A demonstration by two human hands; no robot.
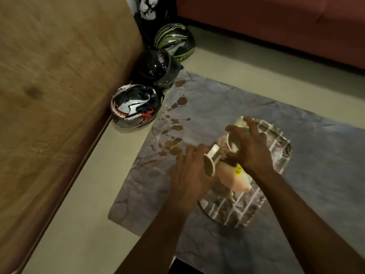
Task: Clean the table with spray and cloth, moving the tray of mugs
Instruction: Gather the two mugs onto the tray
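A low table with a grey-blue marbled top (217, 107) carries brown spill stains (173, 127) on its left part. On the right part stands a tray with a white grid pattern (246, 210). My left hand (189, 171) grips a tilted cream mug (209, 165) at the tray's left edge. My right hand (250, 147) grasps a second mug (232, 144) from above, also tilted. A third mug (241, 121) shows behind my right fingers. A pinkish cloth with a yellow label (235, 178) lies on the tray beneath both hands.
Three motorcycle helmets sit on the floor left of the table: a white-and-black one (134, 105), a black one (156, 68) and a green-striped one (173, 41). A brown sofa (49, 95) runs along the left, a red sofa (276, 26) along the back.
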